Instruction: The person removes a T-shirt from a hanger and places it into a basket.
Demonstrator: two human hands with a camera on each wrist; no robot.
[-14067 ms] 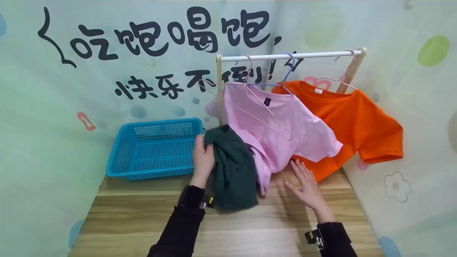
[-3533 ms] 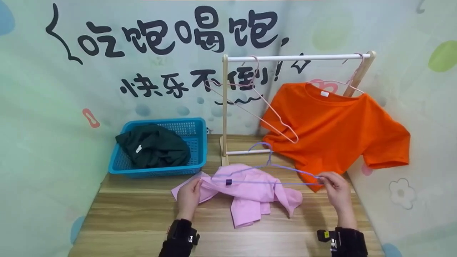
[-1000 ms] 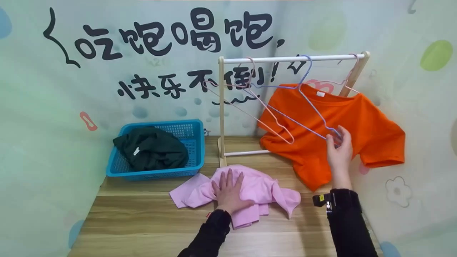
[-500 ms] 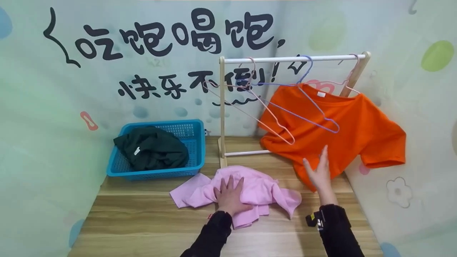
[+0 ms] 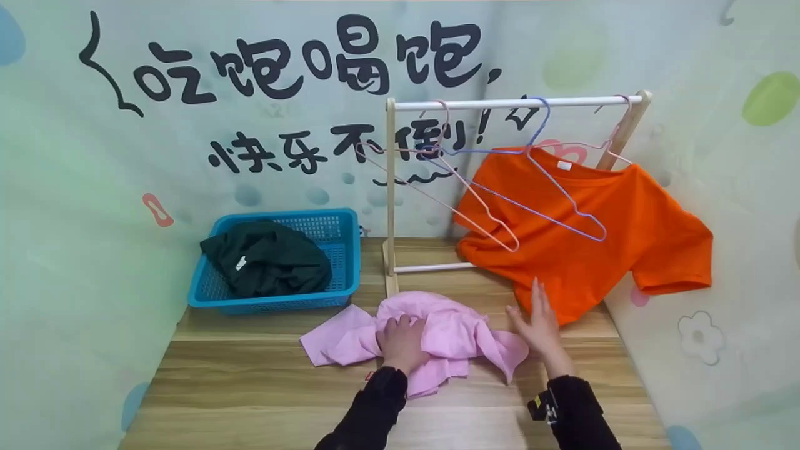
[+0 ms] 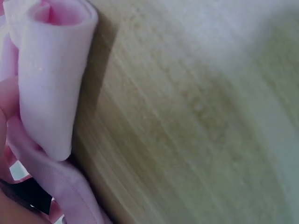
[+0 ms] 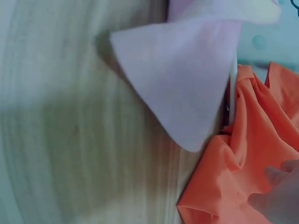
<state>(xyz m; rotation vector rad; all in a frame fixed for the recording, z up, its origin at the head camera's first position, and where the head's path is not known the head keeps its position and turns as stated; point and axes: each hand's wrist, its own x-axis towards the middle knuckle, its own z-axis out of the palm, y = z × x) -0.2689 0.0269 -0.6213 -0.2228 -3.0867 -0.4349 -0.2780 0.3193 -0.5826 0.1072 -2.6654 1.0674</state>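
Note:
A crumpled pink T-shirt [image 5: 459, 328] lies on the wooden table. My left hand [image 5: 401, 345] is over its middle, fingers bent into the cloth and gripping a bunch of it. The left wrist view has a rolled fold of the pink cloth [image 6: 53, 79] beside the fingers. My right hand [image 5: 539, 325], fingers spread and holding nothing, is just off the shirt's right end, in front of an orange T-shirt [image 5: 581, 219] that hangs on a pink hanger. A bare blue hanger [image 5: 537, 209] hangs from the rail.
The rack's white rail [image 5: 487, 104] stands at the back right. Another bare pink hanger [image 5: 490, 219] hangs at its left end. At the back left is a blue basket [image 5: 347, 250] with a dark green garment [image 5: 275, 259] inside. Patterned walls close off the back and sides.
My right hand has let go of the blue hanger, now on the rail, and come down left toward the pink T-shirt. My left hand's fingers, earlier spread flat on the shirt, have curled into it.

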